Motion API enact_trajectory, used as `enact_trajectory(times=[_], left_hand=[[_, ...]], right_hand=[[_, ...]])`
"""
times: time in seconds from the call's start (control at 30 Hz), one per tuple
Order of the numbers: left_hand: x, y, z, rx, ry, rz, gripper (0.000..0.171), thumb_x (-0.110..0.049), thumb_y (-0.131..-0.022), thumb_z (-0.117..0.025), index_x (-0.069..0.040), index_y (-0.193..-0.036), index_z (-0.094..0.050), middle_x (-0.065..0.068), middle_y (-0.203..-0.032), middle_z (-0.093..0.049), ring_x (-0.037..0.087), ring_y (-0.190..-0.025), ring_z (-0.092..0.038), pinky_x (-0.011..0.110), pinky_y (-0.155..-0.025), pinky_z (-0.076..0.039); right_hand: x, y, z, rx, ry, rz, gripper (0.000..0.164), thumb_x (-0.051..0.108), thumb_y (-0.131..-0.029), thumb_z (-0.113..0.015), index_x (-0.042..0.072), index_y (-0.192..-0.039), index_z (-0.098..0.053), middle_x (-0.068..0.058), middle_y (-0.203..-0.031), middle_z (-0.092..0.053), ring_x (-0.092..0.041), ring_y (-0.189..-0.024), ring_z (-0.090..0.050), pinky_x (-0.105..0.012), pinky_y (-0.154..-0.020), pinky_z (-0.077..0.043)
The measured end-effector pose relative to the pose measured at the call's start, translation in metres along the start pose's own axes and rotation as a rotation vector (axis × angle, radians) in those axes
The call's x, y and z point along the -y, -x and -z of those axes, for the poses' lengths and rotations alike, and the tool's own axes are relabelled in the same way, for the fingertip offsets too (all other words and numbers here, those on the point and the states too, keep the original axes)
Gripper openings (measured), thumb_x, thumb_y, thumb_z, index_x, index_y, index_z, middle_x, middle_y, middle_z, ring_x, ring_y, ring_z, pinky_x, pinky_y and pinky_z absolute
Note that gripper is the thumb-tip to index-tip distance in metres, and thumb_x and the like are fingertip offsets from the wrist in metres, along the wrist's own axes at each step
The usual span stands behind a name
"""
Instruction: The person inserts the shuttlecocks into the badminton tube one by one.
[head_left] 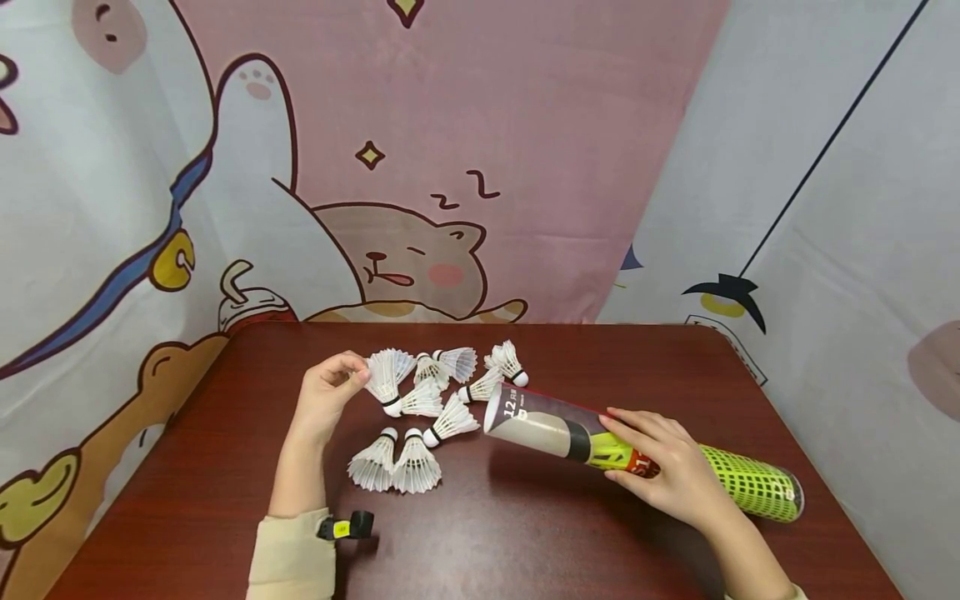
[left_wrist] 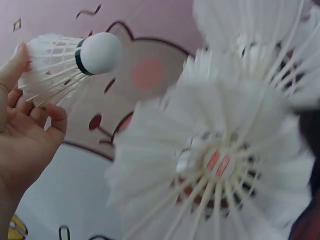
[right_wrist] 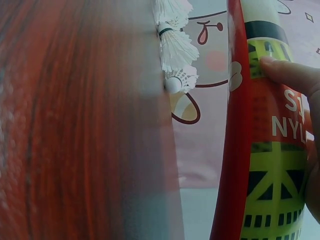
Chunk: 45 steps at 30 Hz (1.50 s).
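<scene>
My left hand (head_left: 327,396) pinches a white feather shuttlecock (head_left: 384,372) by the edge of its skirt, its cork pointing down in the head view. In the left wrist view this shuttlecock (left_wrist: 55,65) shows a round white cork and a dark green band. My right hand (head_left: 671,462) grips a printed shuttlecock tube (head_left: 551,433) around its middle, fingers over the top and thumb on the near side. The tube slants, its left end raised over the table and its yellow-green right end low. In the right wrist view, the right thumb (right_wrist: 285,72) lies along the tube (right_wrist: 272,175).
Several loose shuttlecocks (head_left: 452,421) lie grouped on the dark red table (head_left: 442,542), between the left hand and the tube's left end. Two of them, one a near shuttlecock (head_left: 416,467), lie side by side closer to me. A cartoon-printed cloth (head_left: 555,167) hangs behind the table.
</scene>
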<state>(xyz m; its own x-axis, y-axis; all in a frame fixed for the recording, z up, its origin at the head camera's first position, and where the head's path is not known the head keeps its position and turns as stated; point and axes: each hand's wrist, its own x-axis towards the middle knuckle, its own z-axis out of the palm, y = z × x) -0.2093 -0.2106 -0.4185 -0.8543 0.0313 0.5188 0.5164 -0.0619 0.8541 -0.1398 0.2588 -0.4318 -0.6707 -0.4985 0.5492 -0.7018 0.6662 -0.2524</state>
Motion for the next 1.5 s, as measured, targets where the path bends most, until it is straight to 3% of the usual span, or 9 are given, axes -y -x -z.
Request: enact_trajectory(times=[0.27, 0.47, 0.67, 0.83, 1.03, 1.23, 1.33, 1.4, 1.5], left_hand=[[-0.007, -0.002, -0.032, -0.064, 0.119, -0.045, 0.032, 0.017, -0.084, -0.059, -0.014, -0.081, -0.067, -0.002, -0.085, -0.06, 0.012, -0.082, -0.053, 0.023, -0.071, -0.042], [-0.01, -0.001, -0.049, -0.091, 0.156, -0.083, 0.031, 0.014, -0.084, -0.061, -0.016, -0.082, -0.067, -0.003, -0.086, -0.06, 0.012, -0.084, -0.052, 0.022, -0.072, -0.041], [-0.013, 0.001, -0.066, -0.084, 0.211, -0.102, 0.01, -0.008, -0.084, -0.072, -0.015, -0.082, -0.066, -0.004, -0.087, -0.06, 0.011, -0.088, -0.052, 0.021, -0.073, -0.042], [-0.013, 0.005, -0.084, -0.099, 0.248, -0.082, 0.012, -0.02, -0.082, -0.075, -0.012, -0.081, -0.065, -0.005, -0.089, -0.061, 0.011, -0.091, -0.052, 0.022, -0.078, -0.042], [-0.01, 0.01, -0.104, -0.056, 0.271, -0.059, 0.009, -0.014, -0.084, -0.072, -0.02, -0.082, -0.066, -0.006, -0.089, -0.061, 0.011, -0.092, -0.053, 0.023, -0.08, -0.041], [-0.001, 0.016, -0.117, 0.0, 0.272, -0.039, 0.01, -0.019, -0.084, -0.073, -0.014, -0.083, -0.064, -0.005, -0.089, -0.06, 0.012, -0.092, -0.052, 0.025, -0.081, -0.041], [0.002, 0.018, -0.122, 0.011, 0.232, -0.01, 0.009, -0.012, -0.085, -0.072, -0.017, -0.082, -0.065, -0.005, -0.089, -0.061, 0.012, -0.09, -0.053, 0.025, -0.08, -0.041], [0.005, 0.019, -0.123, 0.028, 0.205, 0.008, 0.007, -0.011, -0.084, -0.072, -0.012, -0.082, -0.065, -0.005, -0.088, -0.061, 0.012, -0.088, -0.054, 0.024, -0.079, -0.042], [0.007, 0.02, -0.125, 0.058, 0.149, 0.051, 0.008, -0.003, -0.084, -0.07, 0.003, -0.084, -0.064, -0.005, -0.085, -0.062, 0.011, -0.084, -0.055, 0.023, -0.075, -0.043]], right_hand=[[-0.001, 0.0, 0.0, 0.0, -0.001, -0.002, 0.074, 0.033, -0.068, -0.086, 0.02, -0.134, -0.057, 0.0, -0.134, -0.055, -0.021, -0.117, -0.049, -0.039, -0.096, -0.032], [0.0, 0.0, 0.0, 0.005, 0.006, -0.012, 0.076, 0.03, -0.065, -0.087, 0.02, -0.135, -0.057, 0.001, -0.134, -0.054, -0.021, -0.117, -0.049, -0.04, -0.096, -0.032], [0.0, 0.0, 0.0, -0.001, 0.006, -0.008, 0.078, 0.029, -0.064, -0.087, 0.02, -0.135, -0.057, 0.001, -0.135, -0.054, -0.021, -0.117, -0.049, -0.039, -0.096, -0.032], [0.001, 0.0, 0.0, -0.001, 0.003, -0.006, 0.076, 0.031, -0.065, -0.087, 0.02, -0.135, -0.057, 0.002, -0.135, -0.054, -0.02, -0.117, -0.049, -0.038, -0.097, -0.031], [0.001, -0.001, 0.0, -0.006, 0.0, -0.003, 0.077, 0.03, -0.064, -0.087, 0.02, -0.134, -0.057, 0.001, -0.134, -0.054, -0.02, -0.116, -0.05, -0.038, -0.096, -0.032], [0.002, -0.001, 0.001, -0.004, 0.004, -0.007, 0.078, 0.029, -0.063, -0.088, 0.02, -0.134, -0.058, 0.0, -0.133, -0.055, -0.02, -0.116, -0.05, -0.039, -0.095, -0.032], [0.003, -0.001, 0.001, -0.003, 0.005, -0.01, 0.078, 0.029, -0.063, -0.088, 0.02, -0.134, -0.058, 0.0, -0.133, -0.055, -0.02, -0.116, -0.05, -0.038, -0.096, -0.032], [0.003, -0.001, 0.001, -0.004, 0.007, -0.01, 0.078, 0.029, -0.063, -0.088, 0.02, -0.134, -0.058, 0.0, -0.133, -0.055, -0.02, -0.116, -0.05, -0.037, -0.096, -0.032], [0.002, 0.0, 0.0, -0.005, 0.005, -0.009, 0.076, 0.03, -0.064, -0.087, 0.02, -0.134, -0.058, 0.0, -0.133, -0.055, -0.02, -0.116, -0.05, -0.037, -0.096, -0.032]])
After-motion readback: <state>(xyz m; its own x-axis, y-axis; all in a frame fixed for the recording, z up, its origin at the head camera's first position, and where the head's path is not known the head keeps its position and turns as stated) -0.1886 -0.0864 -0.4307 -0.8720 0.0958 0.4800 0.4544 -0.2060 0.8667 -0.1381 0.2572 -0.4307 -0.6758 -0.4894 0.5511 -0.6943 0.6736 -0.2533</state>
